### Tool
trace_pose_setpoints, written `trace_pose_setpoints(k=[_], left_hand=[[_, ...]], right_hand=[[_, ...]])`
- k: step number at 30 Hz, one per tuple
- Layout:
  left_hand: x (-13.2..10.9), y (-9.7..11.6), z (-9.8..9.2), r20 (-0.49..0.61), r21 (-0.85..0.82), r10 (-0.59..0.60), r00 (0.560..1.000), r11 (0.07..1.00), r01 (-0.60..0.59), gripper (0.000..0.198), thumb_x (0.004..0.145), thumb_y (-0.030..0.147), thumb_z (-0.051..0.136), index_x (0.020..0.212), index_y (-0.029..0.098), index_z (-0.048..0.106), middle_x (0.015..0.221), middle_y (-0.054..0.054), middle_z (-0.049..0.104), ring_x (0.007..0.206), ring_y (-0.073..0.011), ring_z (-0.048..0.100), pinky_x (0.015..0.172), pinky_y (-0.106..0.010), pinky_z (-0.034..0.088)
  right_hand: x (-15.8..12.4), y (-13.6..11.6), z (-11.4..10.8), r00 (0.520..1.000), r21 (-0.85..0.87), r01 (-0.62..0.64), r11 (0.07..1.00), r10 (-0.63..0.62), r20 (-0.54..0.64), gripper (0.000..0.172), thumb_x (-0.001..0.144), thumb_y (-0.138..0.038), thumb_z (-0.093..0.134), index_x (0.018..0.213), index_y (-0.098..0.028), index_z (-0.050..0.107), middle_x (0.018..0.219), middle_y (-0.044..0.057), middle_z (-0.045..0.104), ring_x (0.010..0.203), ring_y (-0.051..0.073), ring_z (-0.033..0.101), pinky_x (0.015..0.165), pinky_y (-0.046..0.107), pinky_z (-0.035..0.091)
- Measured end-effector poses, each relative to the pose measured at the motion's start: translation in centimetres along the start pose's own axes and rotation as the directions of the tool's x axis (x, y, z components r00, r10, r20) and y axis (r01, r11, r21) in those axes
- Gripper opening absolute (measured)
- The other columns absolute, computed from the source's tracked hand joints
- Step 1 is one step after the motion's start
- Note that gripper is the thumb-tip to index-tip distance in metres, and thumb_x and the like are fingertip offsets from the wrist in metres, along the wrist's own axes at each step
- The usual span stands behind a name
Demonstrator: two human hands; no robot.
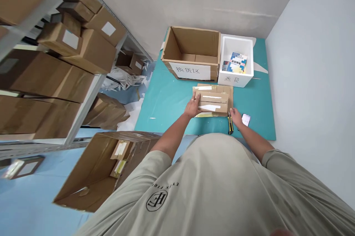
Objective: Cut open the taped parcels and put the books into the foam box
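Note:
A small brown cardboard box (212,101) with white label strips lies on the green table, on top of flattened cardboard (230,93). My left hand (192,106) grips the box's left end, fingers over its top and the thumb hidden. At the lower right corner of the box is my right hand (236,117), its fingers closed and pinching at the edge. A black and yellow utility knife (230,124) lies just left of that hand. To its right is a small white paper slip (246,119).
Behind the box stand a large open carton (191,71) with a handwritten label and a white foam box (235,79) holding books (237,62). A big open carton (91,177) sits on the floor at left, beside shelving (83,115) stacked with boxes. A wall (313,62) bounds the right.

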State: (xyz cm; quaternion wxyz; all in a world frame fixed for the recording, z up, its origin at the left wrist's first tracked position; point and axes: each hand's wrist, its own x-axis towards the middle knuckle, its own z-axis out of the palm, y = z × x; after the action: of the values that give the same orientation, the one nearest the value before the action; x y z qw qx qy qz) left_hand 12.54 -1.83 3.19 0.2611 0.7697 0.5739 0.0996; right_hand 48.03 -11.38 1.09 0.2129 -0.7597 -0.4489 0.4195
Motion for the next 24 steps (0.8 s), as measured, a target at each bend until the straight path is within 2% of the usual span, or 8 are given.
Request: trace_pose_setpoints(k=[2,4,7,10,14,18,21,24], left_hand=[[0.8,-0.7,-1.1,0.031,0.023,0.090,0.995,0.996,-0.091,0.152,0.071,0.067,0.110,0.193,0.023,0.031,0.202,-0.028,0.004,0.173,-0.0561,0.047,0.135,-0.064,0.048],[1.6,-1.3,-2.3,0.060,0.050,0.196,0.979,0.979,-0.199,0.150,0.072,0.064,0.109,0.193,0.022,0.031,0.202,-0.027,0.009,0.181,-0.0547,0.034,0.143,-0.066,0.036],[2.6,-2.0,-4.0,0.122,0.056,0.319,0.940,0.943,-0.327,0.146,0.074,0.061,0.106,0.193,0.020,0.032,0.201,-0.025,0.019,0.187,-0.0504,0.018,0.151,-0.065,0.018],[3.5,-2.7,-4.8,0.158,0.038,0.367,0.917,0.925,-0.377,0.145,0.073,0.060,0.104,0.193,0.019,0.033,0.200,-0.024,0.024,0.187,-0.0507,0.017,0.152,-0.064,0.013],[4.1,-3.7,-4.2,0.158,0.003,0.394,0.905,0.917,-0.399,0.148,0.073,0.059,0.101,0.193,0.013,0.028,0.198,-0.027,0.029,0.186,-0.0528,0.021,0.152,-0.065,0.017],[4.8,-4.1,-3.0,0.143,-0.049,0.441,0.886,0.897,-0.439,0.153,0.073,0.063,0.099,0.194,0.008,0.022,0.196,-0.030,0.030,0.184,-0.0556,0.022,0.152,-0.067,0.017],[5.4,-3.9,-1.9,0.142,-0.098,0.489,0.861,0.872,-0.479,0.167,0.066,0.072,0.103,0.193,0.004,0.019,0.193,-0.035,0.031,0.182,-0.0596,0.025,0.152,-0.069,0.017],[5.8,-3.5,-0.7,0.134,-0.155,0.523,0.842,0.850,-0.503,0.177,0.060,0.083,0.104,0.193,0.005,0.017,0.194,-0.037,0.027,0.183,-0.0609,0.020,0.151,-0.072,0.017]], right_hand=[[-2.3,1.8,-0.3,0.994,-0.216,-0.109,0.970,0.106,-0.025,0.060,0.118,-0.055,0.060,0.164,-0.017,0.063,0.168,0.025,0.069,0.159,0.037,0.066,0.134,0.051,0.050],[-4.4,3.2,0.0,0.979,-0.353,-0.180,0.918,0.204,0.032,0.065,0.114,-0.046,0.068,0.169,-0.013,0.056,0.174,0.030,0.062,0.161,0.041,0.064,0.133,0.051,0.049],[-6.2,4.0,1.1,0.958,-0.423,-0.223,0.878,0.277,0.069,0.065,0.108,-0.034,0.075,0.166,-0.013,0.056,0.170,0.033,0.062,0.156,0.043,0.068,0.129,0.050,0.052],[-6.5,3.7,2.2,0.951,-0.426,-0.269,0.864,0.308,0.024,0.059,0.103,-0.024,0.077,0.159,-0.017,0.059,0.165,0.031,0.066,0.149,0.043,0.072,0.124,0.050,0.054],[-6.2,3.3,2.8,0.933,-0.422,-0.335,0.842,0.358,-0.028,0.052,0.099,-0.020,0.078,0.148,-0.018,0.062,0.156,0.030,0.072,0.143,0.041,0.074,0.121,0.050,0.056],[-6.8,3.5,2.9,0.911,-0.369,-0.397,0.840,0.411,-0.044,0.036,0.088,-0.018,0.082,0.121,-0.019,0.070,0.127,0.023,0.083,0.132,0.042,0.079,0.114,0.053,0.060],[-8.5,3.8,3.3,0.905,-0.289,-0.415,0.863,0.423,-0.039,0.020,0.086,-0.022,0.081,0.101,-0.024,0.069,0.101,0.016,0.083,0.119,0.042,0.082,0.105,0.051,0.064],[-11.3,4.2,3.9,0.929,-0.134,-0.368,0.920,0.370,-0.004,0.013,0.090,-0.030,0.075,0.100,-0.028,0.067,0.083,0.008,0.076,0.096,0.037,0.083,0.088,0.047,0.067]])
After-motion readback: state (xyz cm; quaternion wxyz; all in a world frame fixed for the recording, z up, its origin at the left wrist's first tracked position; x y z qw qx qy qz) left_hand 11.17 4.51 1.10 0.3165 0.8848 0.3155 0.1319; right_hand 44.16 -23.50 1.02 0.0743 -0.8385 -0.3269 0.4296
